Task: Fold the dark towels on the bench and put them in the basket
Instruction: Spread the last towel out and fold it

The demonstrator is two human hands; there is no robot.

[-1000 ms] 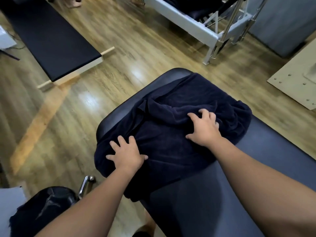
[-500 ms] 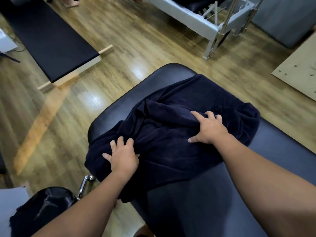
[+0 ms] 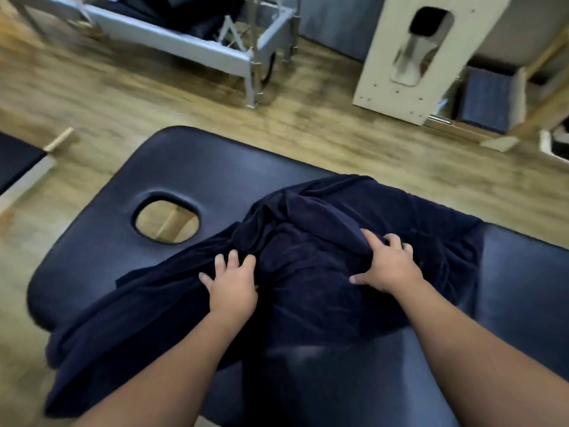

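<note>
- Bench: padded, face hole at far left.
- Dark towel: bunched mid-bench, near-left end hanging over the edge.
- Left hand, right hand: both clutch folds.
- Advice: find corners, spread flat before folding.
- Basket: not visible.

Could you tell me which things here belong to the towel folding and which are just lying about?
Job in hand: dark towel, bench, left hand, right hand.

Lying about: metal frame, pale board, blue box.
</note>
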